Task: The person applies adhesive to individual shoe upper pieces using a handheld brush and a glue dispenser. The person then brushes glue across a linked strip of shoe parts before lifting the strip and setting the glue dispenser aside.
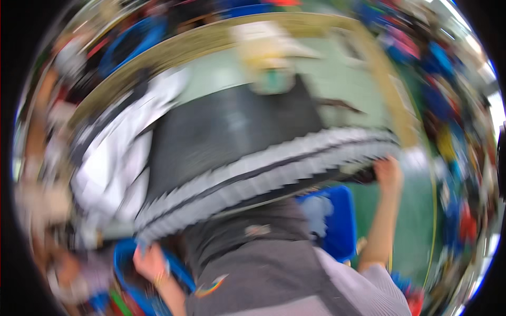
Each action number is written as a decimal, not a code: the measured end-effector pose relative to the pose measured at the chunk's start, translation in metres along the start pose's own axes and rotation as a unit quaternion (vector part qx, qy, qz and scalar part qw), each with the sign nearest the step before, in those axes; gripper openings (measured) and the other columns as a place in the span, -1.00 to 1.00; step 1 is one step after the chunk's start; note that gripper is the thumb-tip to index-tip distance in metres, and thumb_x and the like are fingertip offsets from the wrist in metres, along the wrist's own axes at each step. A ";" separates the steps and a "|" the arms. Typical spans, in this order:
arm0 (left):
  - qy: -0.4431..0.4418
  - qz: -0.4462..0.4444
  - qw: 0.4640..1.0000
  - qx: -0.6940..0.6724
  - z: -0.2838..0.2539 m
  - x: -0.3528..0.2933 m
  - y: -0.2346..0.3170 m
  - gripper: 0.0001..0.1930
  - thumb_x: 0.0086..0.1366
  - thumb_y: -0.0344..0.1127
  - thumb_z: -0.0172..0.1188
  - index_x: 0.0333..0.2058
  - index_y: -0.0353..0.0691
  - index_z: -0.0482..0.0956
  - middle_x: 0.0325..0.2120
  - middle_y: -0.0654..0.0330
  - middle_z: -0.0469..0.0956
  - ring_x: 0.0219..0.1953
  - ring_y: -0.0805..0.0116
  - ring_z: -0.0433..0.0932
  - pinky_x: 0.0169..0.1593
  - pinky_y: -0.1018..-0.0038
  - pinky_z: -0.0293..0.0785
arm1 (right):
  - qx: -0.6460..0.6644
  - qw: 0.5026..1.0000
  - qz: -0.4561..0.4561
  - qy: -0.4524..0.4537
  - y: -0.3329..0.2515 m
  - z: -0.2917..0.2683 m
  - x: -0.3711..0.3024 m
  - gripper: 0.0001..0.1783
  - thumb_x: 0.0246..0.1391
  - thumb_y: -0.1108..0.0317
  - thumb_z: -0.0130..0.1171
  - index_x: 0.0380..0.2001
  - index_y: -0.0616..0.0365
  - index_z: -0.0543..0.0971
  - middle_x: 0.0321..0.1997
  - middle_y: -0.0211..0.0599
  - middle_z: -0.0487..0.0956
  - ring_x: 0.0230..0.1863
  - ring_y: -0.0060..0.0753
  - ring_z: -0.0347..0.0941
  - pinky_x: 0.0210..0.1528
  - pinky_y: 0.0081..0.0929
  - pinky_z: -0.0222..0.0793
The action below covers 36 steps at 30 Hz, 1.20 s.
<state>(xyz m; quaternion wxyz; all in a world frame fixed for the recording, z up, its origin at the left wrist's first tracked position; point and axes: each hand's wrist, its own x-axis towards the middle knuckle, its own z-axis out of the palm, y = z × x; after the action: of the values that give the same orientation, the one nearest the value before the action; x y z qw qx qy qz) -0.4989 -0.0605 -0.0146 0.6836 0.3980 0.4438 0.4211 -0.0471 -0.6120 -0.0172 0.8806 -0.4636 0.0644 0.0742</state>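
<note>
A long strip of pale grey-white pleated pieces with a dark line along its middle [263, 167] stretches across the near side of the table. My left hand [150, 262] is closed on its left end, below the table's near edge. At the other end, my right hand [389, 171] grips the strip near the table's right corner. Under and beyond the strip lies a black mat [211, 129]. White and dark cloth [113, 168] is heaped to the left of the mat. Motion blurs the picture, so the strip's exact make cannot be told.
A yellowish container with a green patch [271, 73] stands at the mat's far edge, with white sheets [263, 34] behind it. A dark thin tool [340, 104] lies to its right. Blue bins stand below the table, one at right [342, 226], one at left [124, 258].
</note>
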 end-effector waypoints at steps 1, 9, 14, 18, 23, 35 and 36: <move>-0.001 0.055 0.995 0.088 0.011 -0.014 -0.006 -0.70 0.13 -0.32 -0.05 -0.23 -0.44 0.38 -0.20 -0.11 0.42 -0.13 0.07 0.37 -0.03 0.27 0.27 | 0.041 0.997 0.061 0.016 -0.004 -0.015 0.006 -0.86 0.04 0.35 0.05 -0.36 0.19 0.46 -0.47 -0.19 0.48 -0.39 -0.30 0.43 -0.29 -0.42 0.39; 0.014 -0.073 0.934 -0.349 0.083 -0.064 -0.009 -0.93 0.07 -0.38 0.11 -0.53 -0.09 0.39 -0.57 0.31 0.41 -0.36 0.36 0.39 0.04 0.22 0.22 | -0.024 0.980 0.118 0.159 -0.038 -0.103 0.101 -0.67 0.03 0.40 0.09 -0.15 0.38 0.41 -0.18 -0.08 0.47 -0.17 -0.29 0.37 -0.10 -0.47 0.36; 0.052 -0.054 0.948 -0.310 0.099 -0.064 -0.018 -0.76 0.09 -0.43 0.13 -0.27 -0.03 0.33 -0.26 0.41 0.37 -0.18 0.49 0.30 0.01 0.25 0.19 | -0.450 0.873 -0.158 -0.106 -0.058 -0.076 0.114 -0.71 -0.07 0.30 0.23 -0.30 0.28 0.55 -0.43 -0.07 0.55 -0.42 -0.27 0.42 -0.26 -0.48 0.37; 0.037 -0.028 0.942 -0.332 0.106 -0.066 -0.008 -0.76 0.12 -0.43 0.13 -0.22 -0.06 0.36 -0.21 0.38 0.40 -0.14 0.49 0.33 -0.04 0.24 0.23 | -0.681 0.559 -0.445 -0.160 -0.065 -0.004 0.085 -0.69 -0.05 0.21 0.19 -0.40 0.29 0.58 -0.60 -0.05 0.53 -0.62 -0.22 0.37 -0.46 -0.38 0.35; -0.041 -0.024 0.918 -0.393 0.110 -0.056 0.005 -0.78 0.14 -0.45 0.13 -0.22 -0.13 0.39 -0.25 0.32 0.48 -0.22 0.42 0.46 -0.17 0.30 0.37 | -0.748 0.526 -0.400 -0.066 -0.092 0.084 0.035 -0.66 0.00 0.17 0.09 -0.45 0.31 0.56 -0.57 0.02 0.52 -0.59 -0.09 0.40 -0.50 -0.31 0.30; 0.025 0.223 0.884 -0.411 -0.029 -0.157 0.128 -0.92 0.14 -0.47 0.10 -0.36 -0.16 0.45 -0.42 0.26 0.53 -0.38 0.41 0.51 -0.30 0.43 0.46 | -0.555 0.612 -0.530 -0.191 -0.121 0.224 0.060 -0.74 -0.03 0.27 0.10 -0.35 0.26 0.56 -0.44 0.04 0.55 -0.50 -0.05 0.44 -0.41 -0.31 0.34; 0.077 0.223 0.879 -0.414 -0.054 -0.154 0.133 -0.93 0.16 -0.45 0.08 -0.35 -0.18 0.47 -0.39 0.24 0.54 -0.36 0.38 0.51 -0.27 0.43 0.45 | -0.471 0.671 -0.516 -0.249 -0.097 0.251 0.027 -0.75 -0.04 0.29 0.11 -0.32 0.21 0.57 -0.40 0.01 0.57 -0.45 -0.10 0.48 -0.35 -0.33 0.37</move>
<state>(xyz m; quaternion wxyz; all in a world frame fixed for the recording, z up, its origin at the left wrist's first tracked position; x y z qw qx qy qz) -0.6177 -0.1508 0.1334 0.6377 0.1341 0.1797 0.7370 0.0092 -0.4574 0.1970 0.4267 -0.7403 -0.4502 -0.2593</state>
